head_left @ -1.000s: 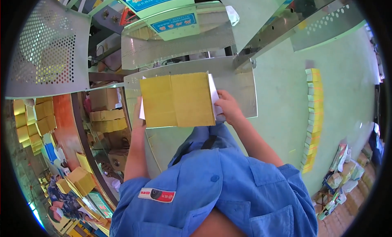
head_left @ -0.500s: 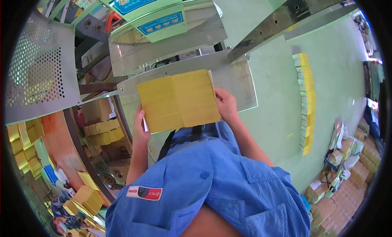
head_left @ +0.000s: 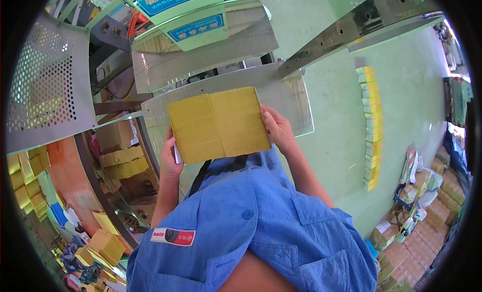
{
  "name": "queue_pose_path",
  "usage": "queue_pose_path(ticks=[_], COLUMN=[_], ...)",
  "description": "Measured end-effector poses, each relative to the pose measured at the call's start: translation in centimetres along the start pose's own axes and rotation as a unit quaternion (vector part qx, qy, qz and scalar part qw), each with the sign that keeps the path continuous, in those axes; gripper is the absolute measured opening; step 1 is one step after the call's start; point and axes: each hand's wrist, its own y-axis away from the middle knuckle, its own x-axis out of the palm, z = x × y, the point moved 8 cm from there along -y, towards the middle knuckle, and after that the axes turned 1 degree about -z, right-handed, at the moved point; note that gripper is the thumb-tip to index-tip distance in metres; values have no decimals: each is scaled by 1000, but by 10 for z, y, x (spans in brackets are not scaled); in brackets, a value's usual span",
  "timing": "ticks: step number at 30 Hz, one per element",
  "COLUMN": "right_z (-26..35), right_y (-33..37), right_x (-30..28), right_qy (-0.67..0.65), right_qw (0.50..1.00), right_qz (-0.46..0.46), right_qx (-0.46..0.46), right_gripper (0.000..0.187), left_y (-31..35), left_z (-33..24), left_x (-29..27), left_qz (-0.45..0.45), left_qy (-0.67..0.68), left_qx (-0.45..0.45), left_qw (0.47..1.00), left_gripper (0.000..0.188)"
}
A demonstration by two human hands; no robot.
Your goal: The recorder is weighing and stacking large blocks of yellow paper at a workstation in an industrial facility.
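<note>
While both hands are closed on one piece, the left hand [head_left: 171,154] pinches its 9 o'clock edge and the right hand [head_left: 279,128] its 3 o'clock edge, thumb upward; the fingers underneath are mostly hidden. Between them is a creased yellow cardboard sheet [head_left: 218,125], with a sliver of white paper [head_left: 177,155] showing at its lower left. It lies in view across the near edge of a metal worktable [head_left: 298,103]; whether it touches that surface, I cannot tell. As for progress, the cardboard is on top of the paper and the piece looks nearly squared, but it is in the grip and not yet put down. Out at 3 o'clock, a row of yellow-and-white bundles [head_left: 370,128] already stands on the green floor [head_left: 326,166]. Toward 11 o'clock is a pale green machine panel [head_left: 196,33], at 10 a perforated metal guard [head_left: 45,81]. Compared with a second ago, the white leaves that fanned out past both sides no longer show on the right, the right hand has moved onto the cardboard's edge, and the sheet appears slightly more askew, though the view has shifted too.
</note>
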Motion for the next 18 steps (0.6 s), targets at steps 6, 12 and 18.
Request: queue_pose_path(ticks=[6,12,18], right_z=[1,-25,-14], right_y=[-1,3,5], right_x=[5,-5,7], right_qy=[3,-43,-72], right_qw=[1000,994,995], right_qz=[7,-4,9], right_qx=[27,97,74], right_gripper=[41,43,41], left_y=[3,6,8], left_z=[1,13,3], left_x=[-4,-10,10], left_qz=[-11,-42,-25], left_qy=[1,2,8], left_qx=[18,17,38], left_qw=[1000,999,999], left_gripper=[58,59,62])
